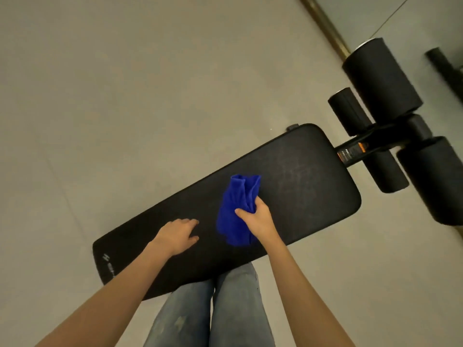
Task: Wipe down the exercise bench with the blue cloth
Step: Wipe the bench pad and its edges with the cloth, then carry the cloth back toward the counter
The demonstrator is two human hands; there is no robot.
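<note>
Right grip (254, 217) pinches the blue cloth (231, 209) mid-pad — exercise bench (303, 186) runs eight to two o'clock; left grip (175, 234) rests spread.

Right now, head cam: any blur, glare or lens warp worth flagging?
Head view: dim, warm, even light with no hard shadows; faint dull sheen on the bench toward the foam rollers; the rollers look soft and slightly smeared near the right edge; wide-angle warp, strongest at the edges; blue cloth oversaturated, folds still readable; left hand and right hand reasonably sharp.
</note>
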